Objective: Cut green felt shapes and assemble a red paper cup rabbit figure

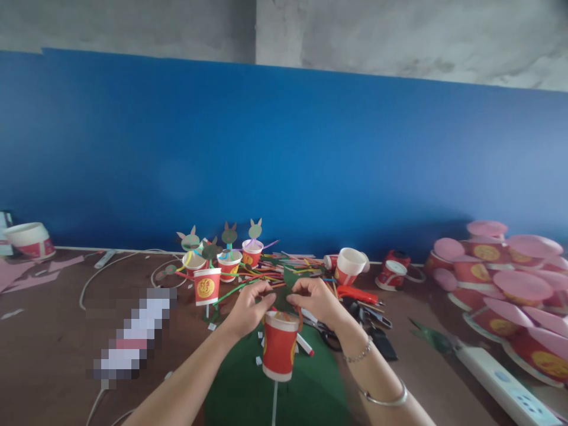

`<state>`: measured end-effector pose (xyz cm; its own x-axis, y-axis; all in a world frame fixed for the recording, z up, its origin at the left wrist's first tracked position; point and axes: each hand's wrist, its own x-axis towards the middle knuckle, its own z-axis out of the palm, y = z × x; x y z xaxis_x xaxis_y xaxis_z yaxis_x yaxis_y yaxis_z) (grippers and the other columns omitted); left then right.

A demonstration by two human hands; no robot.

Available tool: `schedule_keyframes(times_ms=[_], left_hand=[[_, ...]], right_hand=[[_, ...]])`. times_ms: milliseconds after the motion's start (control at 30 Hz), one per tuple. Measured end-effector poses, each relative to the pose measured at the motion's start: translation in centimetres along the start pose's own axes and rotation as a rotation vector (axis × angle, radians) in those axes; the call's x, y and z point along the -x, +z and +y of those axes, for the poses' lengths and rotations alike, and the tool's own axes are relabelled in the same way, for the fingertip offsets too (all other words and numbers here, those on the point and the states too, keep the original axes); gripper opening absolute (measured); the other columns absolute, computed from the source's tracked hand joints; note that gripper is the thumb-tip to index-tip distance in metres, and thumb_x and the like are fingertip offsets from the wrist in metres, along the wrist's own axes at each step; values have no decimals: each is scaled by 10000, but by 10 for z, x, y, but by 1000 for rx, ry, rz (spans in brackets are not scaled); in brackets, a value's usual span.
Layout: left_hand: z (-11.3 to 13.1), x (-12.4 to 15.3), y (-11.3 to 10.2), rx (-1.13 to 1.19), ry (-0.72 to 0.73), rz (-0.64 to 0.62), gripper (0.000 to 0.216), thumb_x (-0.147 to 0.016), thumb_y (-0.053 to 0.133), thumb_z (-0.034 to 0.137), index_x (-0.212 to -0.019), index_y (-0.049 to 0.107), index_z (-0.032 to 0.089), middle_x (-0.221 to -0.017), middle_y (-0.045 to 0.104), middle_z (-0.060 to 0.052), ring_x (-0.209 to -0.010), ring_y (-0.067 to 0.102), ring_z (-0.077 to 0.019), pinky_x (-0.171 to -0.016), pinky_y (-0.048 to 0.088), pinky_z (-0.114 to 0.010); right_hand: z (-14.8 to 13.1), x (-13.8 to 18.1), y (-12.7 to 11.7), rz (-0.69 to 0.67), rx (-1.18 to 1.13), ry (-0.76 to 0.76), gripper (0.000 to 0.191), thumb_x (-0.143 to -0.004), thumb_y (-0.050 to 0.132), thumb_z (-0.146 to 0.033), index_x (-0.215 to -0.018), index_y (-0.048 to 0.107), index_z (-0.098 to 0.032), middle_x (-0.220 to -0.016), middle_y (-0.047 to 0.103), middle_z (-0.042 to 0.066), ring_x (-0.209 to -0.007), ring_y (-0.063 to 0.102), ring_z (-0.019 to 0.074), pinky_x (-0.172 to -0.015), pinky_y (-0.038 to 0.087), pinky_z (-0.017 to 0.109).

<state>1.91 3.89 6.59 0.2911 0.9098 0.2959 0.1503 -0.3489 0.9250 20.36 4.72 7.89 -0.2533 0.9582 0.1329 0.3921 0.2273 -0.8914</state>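
Note:
A red paper cup (279, 349) with a white rim and gold print stands in front of me, a thin white stick (274, 402) running down from its base. Just above its left rim is my left hand (252, 307), thumb and fingers pinched; what they hold, if anything, is too small to name. My right hand (317, 300) pinches near the opposite rim, where a narrow orange strip (300, 320) hangs from the fingertips against the cup. Under the cup lies a dark green sheet (319, 384). A white marker with a red end (305, 344) is beside the cup.
Several cups with paper animal heads, such as one red cup (207, 287), stand back left. Coloured strips (270, 269) lie behind my hands. Scissors (328, 337) and an orange-handled tool (357, 294) are at right. Pink-topped cups (523, 287) crowd the right side near a power strip (501, 378).

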Motion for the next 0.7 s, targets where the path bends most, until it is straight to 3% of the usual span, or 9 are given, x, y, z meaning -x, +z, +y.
schedule_keyframes(times_ms=[267,400,533,700], left_hand=[[-1,-3,-4,62,-37,-83,214,-770,530,321,-643,538,149,-620,488,16,-613,424,-119,-582,337,-223],[-3,-2,-3,-28,-19,-123,297,-794,502,362,-587,534,151,-570,451,25,-575,399,-112,-553,310,-223],[-7,-2,1,-111,24,-67,396,-811,472,400,-499,484,156,-532,399,27,-550,367,-108,-539,284,-229],[-11,-4,1,-86,37,-20,389,-799,485,430,-516,466,164,-552,389,27,-563,363,-111,-547,293,-226]], right_hand=[[6,-5,2,19,-115,71,151,-625,675,-281,-654,654,-134,-549,596,-13,-507,494,108,-508,380,220],[7,-5,3,26,-152,89,188,-621,690,-300,-708,693,-134,-554,612,-7,-499,498,108,-511,389,227],[0,-2,2,27,-131,101,220,-632,684,-326,-737,709,-134,-533,603,-10,-479,482,103,-484,374,221],[-4,1,0,-66,-155,77,237,-724,594,-355,-762,680,-137,-586,608,-3,-495,484,100,-478,368,211]])
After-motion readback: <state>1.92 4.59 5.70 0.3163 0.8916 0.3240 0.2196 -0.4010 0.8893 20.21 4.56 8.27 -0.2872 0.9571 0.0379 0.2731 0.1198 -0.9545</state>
